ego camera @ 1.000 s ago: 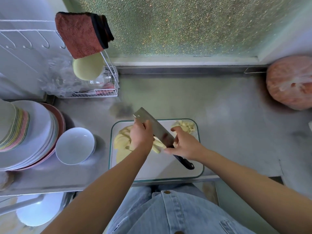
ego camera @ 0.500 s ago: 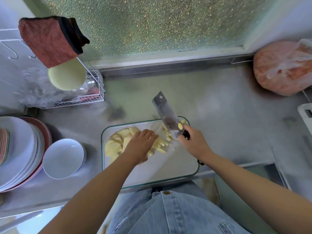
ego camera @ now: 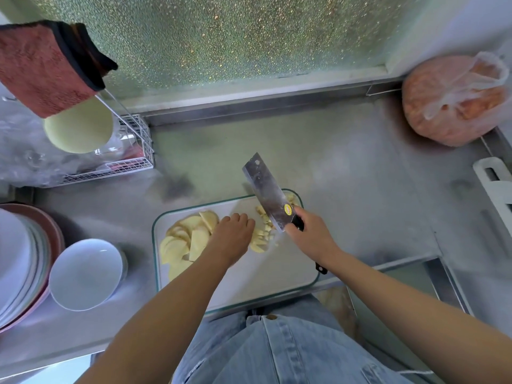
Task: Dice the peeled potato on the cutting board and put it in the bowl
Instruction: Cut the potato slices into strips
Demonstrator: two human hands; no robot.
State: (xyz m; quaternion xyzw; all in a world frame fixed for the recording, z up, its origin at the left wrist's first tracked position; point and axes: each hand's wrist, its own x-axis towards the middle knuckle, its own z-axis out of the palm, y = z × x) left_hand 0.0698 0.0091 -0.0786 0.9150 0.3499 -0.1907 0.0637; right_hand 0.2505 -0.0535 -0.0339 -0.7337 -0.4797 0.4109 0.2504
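the white cutting board with a clear glass rim [ego camera: 263,281] sits near the person, and the empty round white bowl [ego camera: 86,273] is just left of it. the left hand [ego camera: 232,239] bends its fingers over the pale yellow potato strips [ego camera: 261,239] and holds them still. the right hand [ego camera: 310,236] grips the wide steel cleaver [ego camera: 266,189]. a second ago the cleaver lay low on the strips, and now it is lifted. more chops are needed, i think. the flat potato slices [ego camera: 182,242] still wait.

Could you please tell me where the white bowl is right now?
In the head view, the white bowl sits on the counter at lower left, between the stack of plates and the cutting board.
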